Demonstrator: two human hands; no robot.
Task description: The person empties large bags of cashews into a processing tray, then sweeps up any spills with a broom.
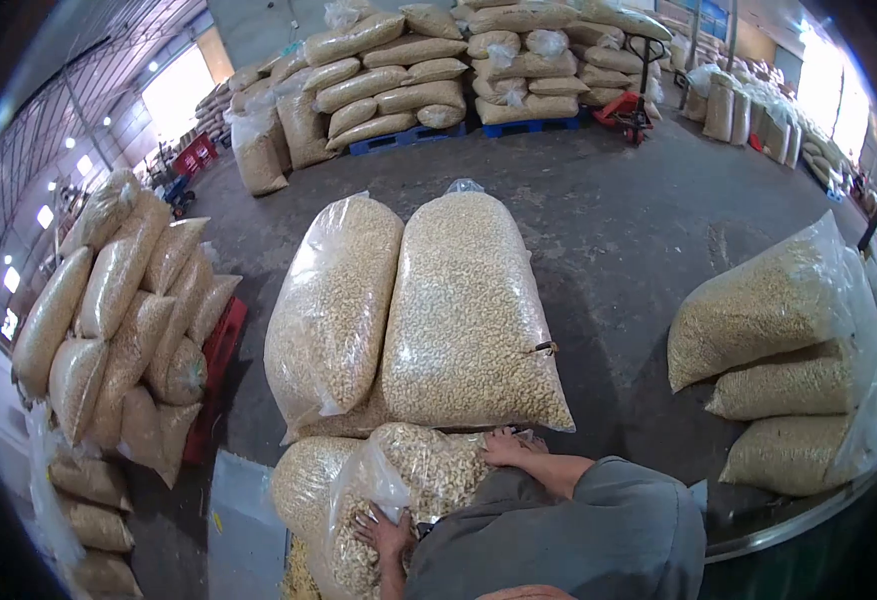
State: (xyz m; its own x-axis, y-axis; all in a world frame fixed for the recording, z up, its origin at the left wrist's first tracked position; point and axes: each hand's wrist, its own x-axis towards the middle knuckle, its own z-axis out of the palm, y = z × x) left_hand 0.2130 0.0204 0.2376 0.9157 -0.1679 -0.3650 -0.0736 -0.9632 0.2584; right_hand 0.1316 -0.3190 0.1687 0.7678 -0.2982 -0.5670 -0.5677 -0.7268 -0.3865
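Directly before me is a clear plastic bag of pale, curved, cashew-like kernels [428,465], with loose plastic at its top. My left hand [386,532] lies on its near side, fingers spread against the plastic. At the bag's right upper corner, my right hand [504,448] has its fingers bent over the edge, gripping it. Another filled bag [308,475] presses against its left side. Two larger full bags, a left one [333,300] and a right one [463,300], lie just beyond. A small dark piece [544,348] sticks out from the right one.
Stacked sacks [123,300] stand on a red pallet [220,365] at left. More bags [778,310] are piled at right. Along the back, sack stacks [388,85] rest on blue pallets [408,137] near a red pallet jack [633,110]. Dark concrete floor [608,230] lies between.
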